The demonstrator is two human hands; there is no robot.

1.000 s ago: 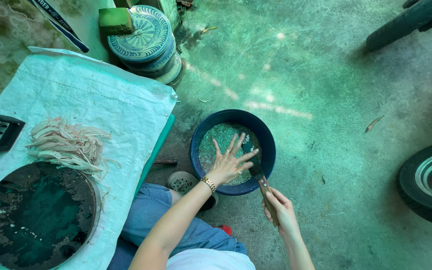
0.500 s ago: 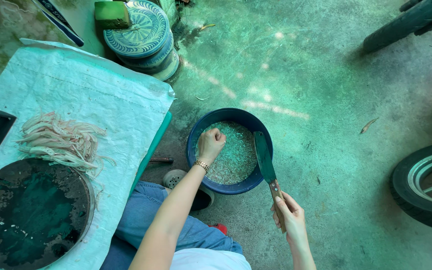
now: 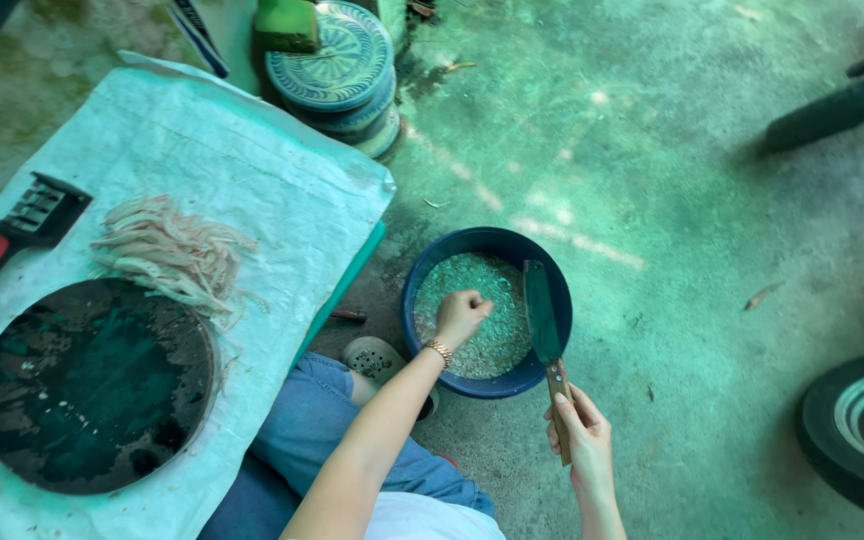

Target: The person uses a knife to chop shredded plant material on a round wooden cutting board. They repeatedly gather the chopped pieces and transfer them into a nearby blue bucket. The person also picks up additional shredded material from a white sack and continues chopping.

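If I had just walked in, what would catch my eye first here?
Probably the dark blue basin on the concrete floor, filled with small pale chopped bits, where the left hand is closed on a fistful. Beside it the right hand holds a cleaver with its blade over the basin. Further left, a dark round chopping block lies on a white sheet.

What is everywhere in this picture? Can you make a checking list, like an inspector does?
Surface: stained concrete floor; a white woven sheet covers the low work area at left.
Job's things: dark blue bowl of small pale chopped bits; cleaver with its blade over the bowl.
Clutter: round dark chopping board, pile of pale strips, red-handled tool, stacked patterned plates with a green block on top.
Grips: left hand closed, down in the bits; right hand holds the cleaver handle.
Cables: nothing seen.
Surroundings: tyres at the right edge.
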